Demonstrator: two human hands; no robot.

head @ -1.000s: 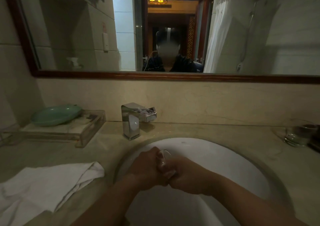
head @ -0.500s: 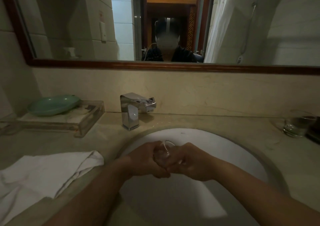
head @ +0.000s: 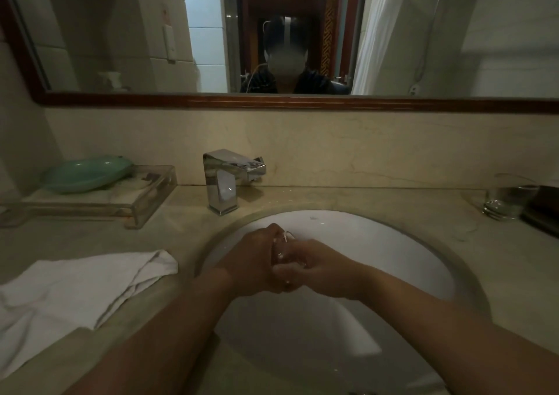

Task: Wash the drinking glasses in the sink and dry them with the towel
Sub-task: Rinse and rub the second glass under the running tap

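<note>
While you're leaning over the sink [head: 393, 249], you've got both hands bunched together above the middle of the white bowl, with the drinking glass [head: 284, 249] sandwiched between them. Your left hand [head: 254, 261] is wrapped around it from the left side, fingers curled over the top. Your right hand [head: 323, 270] is clamped on from the other side, thumb and fingers closing around the lower part. Honestly most of the glass is buried under your fingers. All you really see is a bit of shiny rim poking up where the two hands meet, plus a few glints lower down. It's held up off the basin, not sitting on the bottom.

The faucet [head: 223, 180] is behind and a little left of your hands, a chunky square chrome one standing on the counter [head: 499, 267] at the back edge of the bowl. Too dim to say whether water's coming out, so I can't tell.

The towel [head: 75, 288] is lying rumpled on the counter just left of the sink, white, one corner nearly touching the rim. Way over on the right there's a second glass [head: 508, 201] standing upright on the counter, right beside a dark object [head: 544, 210] at the frame edge that I can't make out.

Back left corner has a clear tray [head: 145, 201] with a green dish [head: 84, 174] resting on it. The mirror [head: 121, 31] with its dark wood frame runs across the wall above and shows you in a dark top.
</note>
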